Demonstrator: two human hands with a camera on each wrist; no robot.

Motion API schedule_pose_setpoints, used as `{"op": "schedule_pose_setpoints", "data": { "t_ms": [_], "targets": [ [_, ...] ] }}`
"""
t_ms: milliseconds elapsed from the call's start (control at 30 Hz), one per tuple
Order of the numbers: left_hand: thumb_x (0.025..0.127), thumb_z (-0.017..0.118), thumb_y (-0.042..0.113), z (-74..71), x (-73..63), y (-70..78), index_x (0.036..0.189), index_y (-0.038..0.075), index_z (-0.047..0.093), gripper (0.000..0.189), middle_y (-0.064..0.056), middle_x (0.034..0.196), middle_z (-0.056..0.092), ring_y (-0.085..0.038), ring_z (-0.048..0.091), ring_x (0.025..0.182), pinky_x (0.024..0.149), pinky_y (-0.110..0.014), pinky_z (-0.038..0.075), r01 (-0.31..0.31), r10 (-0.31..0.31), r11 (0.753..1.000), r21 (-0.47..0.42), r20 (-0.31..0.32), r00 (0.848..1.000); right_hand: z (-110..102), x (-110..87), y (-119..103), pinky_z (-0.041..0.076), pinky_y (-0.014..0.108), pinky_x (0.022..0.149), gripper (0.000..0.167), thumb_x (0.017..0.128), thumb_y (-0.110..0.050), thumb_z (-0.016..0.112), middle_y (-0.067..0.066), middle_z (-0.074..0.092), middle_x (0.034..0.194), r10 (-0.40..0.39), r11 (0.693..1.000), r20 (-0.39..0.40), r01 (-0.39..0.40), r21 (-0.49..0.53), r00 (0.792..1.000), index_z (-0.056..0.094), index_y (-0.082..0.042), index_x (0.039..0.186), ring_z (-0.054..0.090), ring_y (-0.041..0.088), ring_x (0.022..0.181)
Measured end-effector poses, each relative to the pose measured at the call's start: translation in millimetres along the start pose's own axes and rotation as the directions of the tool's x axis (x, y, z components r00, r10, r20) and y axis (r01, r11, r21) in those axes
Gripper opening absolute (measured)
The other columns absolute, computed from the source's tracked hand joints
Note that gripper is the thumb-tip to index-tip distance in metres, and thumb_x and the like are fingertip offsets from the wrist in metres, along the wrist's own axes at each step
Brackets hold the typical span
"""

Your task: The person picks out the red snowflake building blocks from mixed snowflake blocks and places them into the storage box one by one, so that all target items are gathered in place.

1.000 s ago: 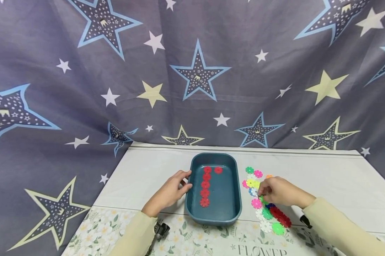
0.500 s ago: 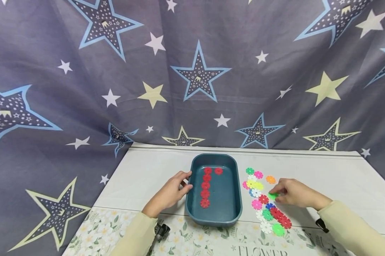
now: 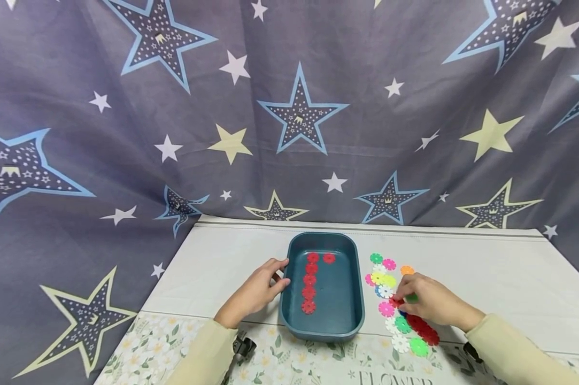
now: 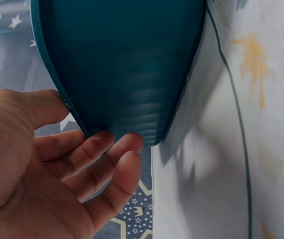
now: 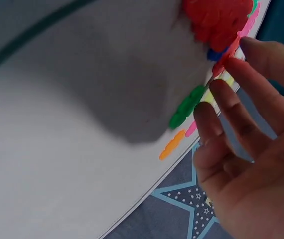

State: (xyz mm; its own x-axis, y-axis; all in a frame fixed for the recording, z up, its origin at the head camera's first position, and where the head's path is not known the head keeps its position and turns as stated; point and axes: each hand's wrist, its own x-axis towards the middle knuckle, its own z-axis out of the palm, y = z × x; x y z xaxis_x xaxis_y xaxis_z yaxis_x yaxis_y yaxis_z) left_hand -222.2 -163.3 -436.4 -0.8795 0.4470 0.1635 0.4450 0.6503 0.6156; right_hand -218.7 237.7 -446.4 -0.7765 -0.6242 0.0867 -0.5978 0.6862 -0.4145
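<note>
A dark teal tray (image 3: 337,299) stands on the table with several red flower-shaped discs (image 3: 309,279) inside, most in a column on its left and one beside the top. My left hand (image 3: 253,294) touches the tray's left rim with relaxed fingers; in the left wrist view its fingertips (image 4: 132,144) rest against the outer wall. Right of the tray, my right hand (image 3: 431,300) reaches into the loose discs and pinches a red disc (image 3: 395,302) between fingertips and thumb. The right wrist view shows that red disc (image 5: 218,67) partly hidden by the fingers.
Beside the tray lie discs in pink (image 3: 386,308), white (image 3: 400,343), orange (image 3: 407,270) and other colours. A red heap (image 3: 429,336) sits below the right hand, a green disc (image 5: 187,107) beside it. A star-patterned curtain (image 3: 308,160) hangs behind the table.
My right hand drew a green disc rightward off a red one, let it go on the table, then moved back left and down onto the red disc. My left hand stayed at the tray.
</note>
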Motion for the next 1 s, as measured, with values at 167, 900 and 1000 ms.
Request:
{"op": "schedule_pose_setpoints", "data": {
  "t_ms": [167, 900, 1000],
  "targets": [
    [0.097, 0.057, 0.017, 0.2, -0.7, 0.5, 0.139, -0.003, 0.044, 0.049, -0.008, 0.116, 0.054, -0.016, 0.059, 0.091, 0.065, -0.026, 0.048, 0.01, -0.01, 1.0, 0.0, 0.001, 1.0, 3, 1.2, -4, 0.05, 0.035, 0.071, 0.012, 0.075, -0.019, 0.081, -0.013, 0.059, 0.088, 0.033, 0.998, -0.047, -0.035, -0.043, 0.998, 0.077, -0.016, 0.086, 0.056, 0.013, 0.082],
    [0.096, 0.058, 0.016, 0.8, 1.0, 1.3, 0.138, -0.003, 0.045, 0.048, -0.007, 0.11, 0.055, -0.014, 0.059, 0.089, 0.066, -0.026, 0.048, 0.004, -0.004, 1.0, 0.008, -0.011, 1.0, 9, 12.1, -15, 0.041, 0.026, 0.049, 0.015, 0.069, -0.017, 0.084, -0.007, 0.057, 0.065, 0.241, 0.969, -0.204, -0.245, 0.007, 0.949, 0.071, -0.011, 0.076, 0.046, 0.007, 0.053],
    [0.096, 0.058, 0.016, 0.6, 1.2, 1.7, 0.138, -0.003, 0.045, 0.048, -0.007, 0.11, 0.055, -0.015, 0.059, 0.09, 0.065, -0.026, 0.048, 0.007, -0.007, 1.0, 0.007, -0.012, 1.0, -1, 13.8, -17, 0.039, 0.027, 0.048, 0.015, 0.069, -0.016, 0.082, -0.004, 0.055, 0.067, 0.237, 0.97, -0.241, -0.244, 0.003, 0.941, 0.07, -0.011, 0.075, 0.044, 0.009, 0.053]
  ]
}}
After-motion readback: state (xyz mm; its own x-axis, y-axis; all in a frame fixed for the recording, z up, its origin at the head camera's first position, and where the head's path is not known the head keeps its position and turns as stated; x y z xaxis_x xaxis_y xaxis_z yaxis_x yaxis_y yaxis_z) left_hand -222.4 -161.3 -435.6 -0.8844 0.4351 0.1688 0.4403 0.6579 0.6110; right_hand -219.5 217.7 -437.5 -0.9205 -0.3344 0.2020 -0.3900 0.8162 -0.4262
